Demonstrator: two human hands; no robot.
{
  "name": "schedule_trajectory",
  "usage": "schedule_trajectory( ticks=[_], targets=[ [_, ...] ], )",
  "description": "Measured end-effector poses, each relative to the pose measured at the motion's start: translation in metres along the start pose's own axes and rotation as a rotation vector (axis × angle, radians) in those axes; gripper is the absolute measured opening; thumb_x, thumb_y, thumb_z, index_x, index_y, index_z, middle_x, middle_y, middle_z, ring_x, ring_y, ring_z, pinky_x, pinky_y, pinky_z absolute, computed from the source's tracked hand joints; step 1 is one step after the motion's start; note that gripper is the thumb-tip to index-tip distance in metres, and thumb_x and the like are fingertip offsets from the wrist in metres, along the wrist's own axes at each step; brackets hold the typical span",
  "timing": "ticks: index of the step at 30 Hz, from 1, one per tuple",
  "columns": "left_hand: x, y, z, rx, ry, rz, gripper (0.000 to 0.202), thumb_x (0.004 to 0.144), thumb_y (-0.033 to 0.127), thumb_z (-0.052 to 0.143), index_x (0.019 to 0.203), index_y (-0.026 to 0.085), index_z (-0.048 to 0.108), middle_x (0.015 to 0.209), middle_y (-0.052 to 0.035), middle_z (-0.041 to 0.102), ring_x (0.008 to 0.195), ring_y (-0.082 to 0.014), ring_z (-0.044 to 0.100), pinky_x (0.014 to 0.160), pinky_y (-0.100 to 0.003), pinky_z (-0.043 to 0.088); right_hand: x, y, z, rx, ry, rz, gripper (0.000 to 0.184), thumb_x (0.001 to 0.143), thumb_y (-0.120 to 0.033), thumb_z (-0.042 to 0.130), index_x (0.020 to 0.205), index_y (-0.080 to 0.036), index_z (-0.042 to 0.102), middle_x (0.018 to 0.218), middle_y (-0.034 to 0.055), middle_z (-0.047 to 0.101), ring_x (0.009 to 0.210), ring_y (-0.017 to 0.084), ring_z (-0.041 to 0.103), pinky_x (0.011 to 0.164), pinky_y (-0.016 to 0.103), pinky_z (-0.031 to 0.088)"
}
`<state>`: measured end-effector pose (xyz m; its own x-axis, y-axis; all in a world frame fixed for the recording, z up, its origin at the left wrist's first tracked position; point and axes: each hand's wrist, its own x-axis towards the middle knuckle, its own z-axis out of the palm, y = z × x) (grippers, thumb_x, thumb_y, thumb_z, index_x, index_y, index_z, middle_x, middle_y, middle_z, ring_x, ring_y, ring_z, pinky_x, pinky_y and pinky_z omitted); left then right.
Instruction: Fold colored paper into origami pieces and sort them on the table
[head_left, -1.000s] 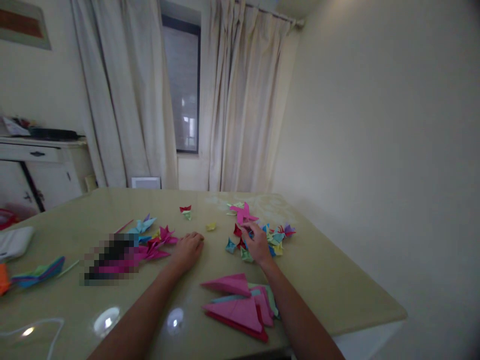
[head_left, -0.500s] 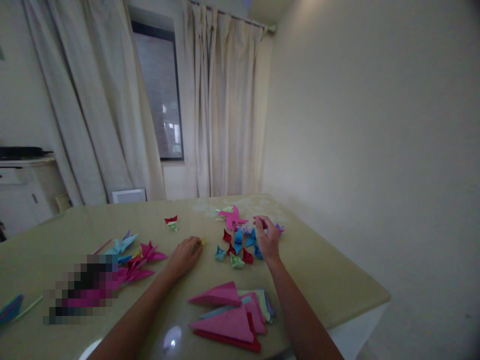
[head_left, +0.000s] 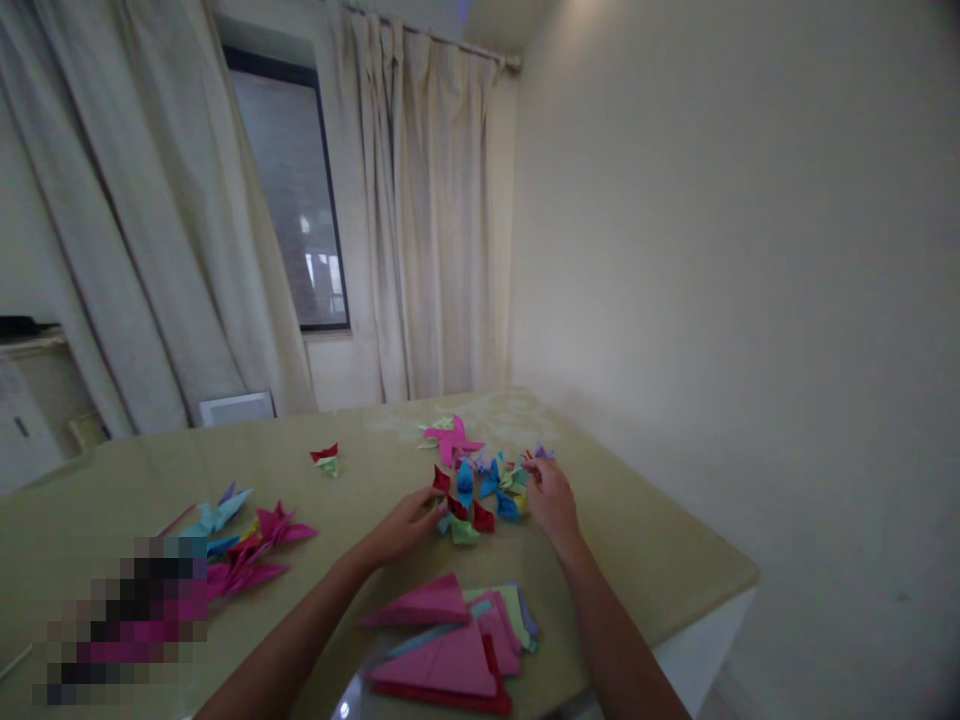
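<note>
My left hand (head_left: 411, 522) is at the left edge of a loose cluster of small folded paper pieces, its fingers drawn together. It partly covers the pieces there; whatever lies between the fingertips is hidden. My right hand (head_left: 553, 492) reaches the cluster's right side, thumb and fingers pinched on a small reddish folded paper piece that is mostly covered. Between the hands lie a blue piece (head_left: 465, 484), a dark red piece (head_left: 484, 517) and a pale green piece (head_left: 463, 532). By the right fingers is a yellow piece (head_left: 523, 503).
Pink folded paper triangles (head_left: 442, 662) lie stacked with other colours in front. Behind the cluster is a pink pinwheel-shaped paper (head_left: 454, 437). A red and green pair (head_left: 326, 459) sits apart. Pink paper flowers (head_left: 279, 527) and a pixelated patch are at left; a wall stands right.
My left hand has moved right, from open tabletop to the cluster's edge. My right hand has lowered toward the pieces, uncovering the yellow one. The view has turned slightly right.
</note>
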<state>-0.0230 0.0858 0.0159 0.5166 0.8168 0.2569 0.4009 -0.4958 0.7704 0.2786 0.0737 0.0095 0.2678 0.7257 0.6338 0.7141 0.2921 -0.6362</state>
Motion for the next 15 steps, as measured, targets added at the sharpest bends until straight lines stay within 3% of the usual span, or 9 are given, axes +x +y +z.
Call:
schedule_trajectory(
  ticks=[3,6,8,11,15],
  targets=[
    [0.002,0.011,0.006,-0.044,-0.060,0.040,0.047,0.098,0.060,0.050,0.106,0.020,0.075,0.106,-0.0080,0.078,0.100,-0.0250,0.070,0.095,-0.036,0.055,-0.004,0.008,0.008,-0.083,-0.023,-0.007,0.029,0.080,-0.009,0.054,0.090,-0.025,0.075,0.095,0.0085,0.077,0.090,0.027,0.070,0.082,0.036,0.053],
    [-0.007,0.010,0.002,-0.062,-0.017,0.018,0.045,0.098,0.059,0.052,0.112,0.022,0.075,0.114,-0.0091,0.078,0.106,-0.0255,0.071,0.094,-0.036,0.056,-0.008,0.009,0.014,-0.122,-0.062,-0.021,0.026,0.082,-0.009,0.055,0.088,-0.026,0.074,0.091,0.0065,0.076,0.086,0.025,0.069,0.076,0.033,0.050],
    [-0.018,0.003,-0.011,0.024,0.096,-0.005,0.043,0.097,0.056,0.052,0.117,0.024,0.074,0.120,-0.0102,0.077,0.111,-0.0266,0.070,0.099,-0.039,0.055,-0.010,0.007,0.017,-0.128,-0.084,-0.021,0.025,0.083,-0.009,0.056,0.088,-0.026,0.073,0.091,0.0066,0.076,0.085,0.025,0.069,0.075,0.033,0.050],
    [-0.041,-0.010,-0.041,0.367,0.342,-0.063,0.041,0.097,0.050,0.049,0.116,0.023,0.073,0.122,-0.0121,0.075,0.117,-0.0301,0.067,0.109,-0.048,0.048,-0.010,0.004,0.018,-0.135,-0.077,-0.033,0.025,0.081,-0.008,0.057,0.089,-0.025,0.074,0.095,0.0080,0.076,0.089,0.026,0.069,0.080,0.034,0.050],
    [-0.079,-0.021,-0.082,0.859,0.662,-0.379,0.047,0.099,0.041,0.041,0.133,0.018,0.065,0.146,-0.0174,0.061,0.133,-0.0402,0.054,0.113,-0.064,0.037,-0.011,0.001,0.018,-0.198,-0.099,-0.024,0.023,0.082,-0.010,0.058,0.091,-0.024,0.074,0.095,0.0091,0.077,0.091,0.027,0.070,0.080,0.035,0.050]
  ],
)
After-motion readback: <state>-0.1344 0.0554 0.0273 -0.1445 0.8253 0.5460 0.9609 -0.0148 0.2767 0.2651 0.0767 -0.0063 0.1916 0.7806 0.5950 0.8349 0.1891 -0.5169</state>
